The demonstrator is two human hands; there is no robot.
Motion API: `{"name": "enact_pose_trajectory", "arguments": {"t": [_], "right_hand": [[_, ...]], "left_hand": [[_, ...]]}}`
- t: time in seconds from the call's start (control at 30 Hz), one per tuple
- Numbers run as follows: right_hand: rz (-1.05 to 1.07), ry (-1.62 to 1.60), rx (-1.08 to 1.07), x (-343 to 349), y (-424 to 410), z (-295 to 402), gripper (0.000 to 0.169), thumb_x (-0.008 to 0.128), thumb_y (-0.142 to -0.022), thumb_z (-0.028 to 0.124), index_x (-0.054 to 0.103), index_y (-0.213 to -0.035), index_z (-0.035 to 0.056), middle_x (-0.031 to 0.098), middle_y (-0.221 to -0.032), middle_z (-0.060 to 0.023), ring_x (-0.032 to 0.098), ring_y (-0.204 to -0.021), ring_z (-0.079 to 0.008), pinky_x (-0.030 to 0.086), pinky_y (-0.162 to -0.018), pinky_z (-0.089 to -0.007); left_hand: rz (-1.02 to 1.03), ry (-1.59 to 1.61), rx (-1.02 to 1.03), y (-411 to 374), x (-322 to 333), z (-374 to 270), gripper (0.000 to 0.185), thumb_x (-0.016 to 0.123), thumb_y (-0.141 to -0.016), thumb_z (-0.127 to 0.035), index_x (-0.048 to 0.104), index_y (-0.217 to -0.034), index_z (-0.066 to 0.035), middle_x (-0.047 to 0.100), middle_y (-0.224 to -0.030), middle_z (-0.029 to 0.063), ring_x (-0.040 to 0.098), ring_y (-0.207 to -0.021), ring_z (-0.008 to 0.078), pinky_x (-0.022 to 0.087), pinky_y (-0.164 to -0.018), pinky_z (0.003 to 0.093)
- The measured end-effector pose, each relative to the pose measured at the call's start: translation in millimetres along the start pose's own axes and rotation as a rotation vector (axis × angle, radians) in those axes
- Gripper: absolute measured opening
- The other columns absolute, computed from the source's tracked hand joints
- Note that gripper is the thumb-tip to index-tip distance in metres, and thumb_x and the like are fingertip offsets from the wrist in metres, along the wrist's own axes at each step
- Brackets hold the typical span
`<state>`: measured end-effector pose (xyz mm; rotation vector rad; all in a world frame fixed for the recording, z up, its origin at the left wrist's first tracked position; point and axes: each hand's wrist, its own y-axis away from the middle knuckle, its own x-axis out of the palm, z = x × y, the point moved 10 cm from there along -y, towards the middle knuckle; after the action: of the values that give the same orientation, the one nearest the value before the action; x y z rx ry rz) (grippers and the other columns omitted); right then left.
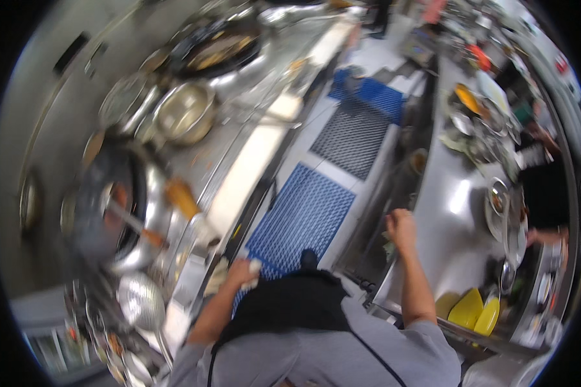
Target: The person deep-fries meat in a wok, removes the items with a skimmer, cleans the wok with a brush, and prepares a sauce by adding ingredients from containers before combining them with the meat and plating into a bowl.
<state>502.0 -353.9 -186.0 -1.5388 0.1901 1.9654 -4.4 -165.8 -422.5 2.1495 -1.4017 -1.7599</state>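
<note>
My left hand [242, 274] is closed around a pale cloth [217, 277] beside the front edge of the stove counter. To its left lie a steel wok skimmer [142, 300] and a dark wok [94, 188] with a wooden-handled ladle [135, 222] in it. My right hand [403, 228] is at the edge of the steel worktable [448, 232], its fingers curled. Something greenish shows just below that hand, too blurred to name. Whether the right hand holds anything cannot be made out.
A steel pot [186, 116] and another wok [218, 48] stand farther along the stove. Blue matting [300, 213] covers the aisle floor. Yellow containers [467, 309] and a stack of plates [496, 217] sit on the worktable. Another person's arm [549, 237] reaches in across it.
</note>
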Motion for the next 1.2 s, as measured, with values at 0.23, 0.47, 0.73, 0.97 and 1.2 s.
{"name": "enact_pose_trajectory", "arguments": {"t": [0.23, 0.47, 0.73, 0.97, 1.2], "right_hand": [[0.065, 0.053, -0.063, 6, -8, 12, 0.015, 0.069, -0.087, 0.016, 0.061, -0.086, 0.0034, 0.061, -0.086, -0.0165, 0.059, -0.084, -0.0379, 0.047, -0.075, -0.0480], [0.135, 0.190, -0.029, 10, -13, 18, 0.015, 0.069, -0.088, 0.016, 0.062, -0.086, 0.0035, 0.062, -0.087, -0.0157, 0.061, -0.084, -0.0368, 0.048, -0.075, -0.0469], [0.156, 0.202, -0.021, 12, -15, 16, 0.015, 0.070, -0.087, 0.016, 0.061, -0.084, 0.0040, 0.061, -0.084, -0.0160, 0.059, -0.085, -0.0376, 0.049, -0.075, -0.0478], [0.196, -0.003, 0.068, 31, -16, 32, 0.015, 0.070, -0.086, 0.017, 0.065, -0.085, 0.0030, 0.064, -0.085, -0.0167, 0.061, -0.085, -0.0373, 0.050, -0.076, -0.0469], [0.461, -0.600, -0.377, 93, -34, 292, 0.021, 0.064, -0.093, 0.020, 0.070, -0.096, 0.0003, 0.070, -0.093, -0.0200, 0.067, -0.089, -0.0382, 0.053, -0.078, -0.0444]], "left_hand": [[-0.172, 0.169, -0.231, -22, -72, -8, 0.067, 0.078, -0.071, -0.034, 0.059, -0.123, 0.004, 0.030, -0.153, 0.0326, 0.036, -0.139, 0.0460, 0.034, -0.115, 0.0481], [-0.082, 0.364, -0.364, -74, -39, 33, 0.068, 0.079, -0.067, -0.031, 0.058, -0.122, 0.005, 0.059, -0.128, 0.0285, 0.055, -0.123, 0.0412, 0.045, -0.105, 0.0438], [-0.256, 0.711, -0.475, -128, 0, 71, 0.082, 0.078, -0.064, -0.024, 0.050, -0.137, 0.002, 0.061, -0.130, 0.0245, 0.059, -0.121, 0.0368, 0.045, -0.104, 0.0411], [-0.223, 0.651, -0.453, -63, -71, 6, 0.072, 0.077, -0.070, -0.035, 0.056, -0.130, -0.001, 0.057, -0.133, 0.0273, 0.049, -0.130, 0.0424, 0.037, -0.111, 0.0463], [-0.269, 0.622, -0.339, 47, -56, -30, 0.061, 0.078, -0.068, -0.042, 0.066, -0.113, -0.003, 0.071, -0.100, 0.0237, 0.068, -0.095, 0.0420, 0.052, -0.089, 0.0487]]}}
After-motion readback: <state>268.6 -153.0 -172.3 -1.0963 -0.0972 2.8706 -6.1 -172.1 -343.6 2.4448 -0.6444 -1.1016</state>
